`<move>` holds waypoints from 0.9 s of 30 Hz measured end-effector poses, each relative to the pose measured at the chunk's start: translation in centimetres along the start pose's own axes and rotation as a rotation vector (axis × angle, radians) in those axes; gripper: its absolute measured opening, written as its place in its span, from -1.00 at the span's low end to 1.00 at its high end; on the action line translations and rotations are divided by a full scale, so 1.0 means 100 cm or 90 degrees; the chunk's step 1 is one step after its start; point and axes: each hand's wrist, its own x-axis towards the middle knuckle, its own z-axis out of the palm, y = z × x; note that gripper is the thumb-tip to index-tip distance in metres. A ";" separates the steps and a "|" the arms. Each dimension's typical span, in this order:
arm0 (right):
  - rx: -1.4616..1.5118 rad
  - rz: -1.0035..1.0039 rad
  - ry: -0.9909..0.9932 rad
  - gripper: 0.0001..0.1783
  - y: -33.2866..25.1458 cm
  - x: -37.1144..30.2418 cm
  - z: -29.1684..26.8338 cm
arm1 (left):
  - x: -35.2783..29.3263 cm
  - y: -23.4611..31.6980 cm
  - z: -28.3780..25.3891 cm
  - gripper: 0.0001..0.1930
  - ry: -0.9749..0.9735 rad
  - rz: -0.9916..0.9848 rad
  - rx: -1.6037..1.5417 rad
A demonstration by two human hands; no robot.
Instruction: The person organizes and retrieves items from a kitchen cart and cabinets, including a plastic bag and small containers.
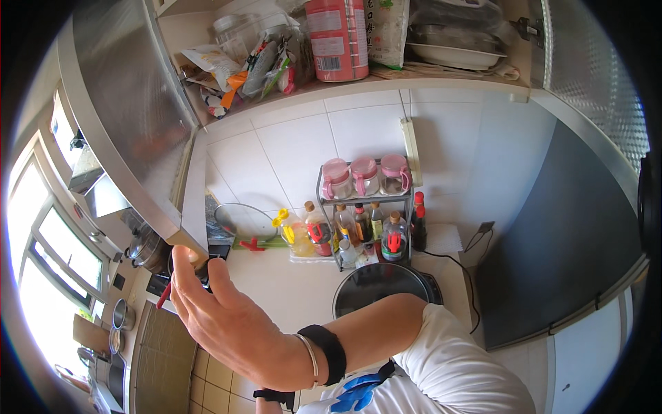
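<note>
My right hand (pixel 231 321) reaches across to the left, its wrist wearing a black band and a thin bangle. The fingers bend around the lower corner of the open frosted-glass cabinet door (pixel 124 83), with the door edge between thumb and fingers. Part of the grip is hidden behind the hand. Of my left arm only a bit of wrist with a black strap (pixel 276 396) shows at the lower edge; the left hand itself is out of view. Above is the open cabinet shelf (pixel 386 84), holding a pink canister (pixel 338 40), bags, packets and stacked dishes.
A rack (pixel 365 199) with pink-lidded jars stands on the counter, several bottles around it. In front sits a round black-topped appliance (pixel 376 283). Left are a pot (pixel 146 250) on the stove and a window; a second cabinet door (pixel 600 76) hangs open at right, above a grey panel (pixel 552 241).
</note>
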 end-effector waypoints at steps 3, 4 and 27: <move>-0.017 -0.010 -0.008 -0.58 0.005 -0.001 -0.003 | -0.043 -0.040 0.016 -0.69 -0.108 -0.052 -0.120; -0.013 -0.014 -0.004 -0.58 0.005 -0.001 -0.001 | -0.058 -0.053 0.022 -0.69 -0.146 -0.079 -0.157; -0.012 -0.020 0.007 -0.58 0.018 -0.008 0.004 | -0.171 -0.163 0.070 -0.69 -0.469 -0.366 -0.388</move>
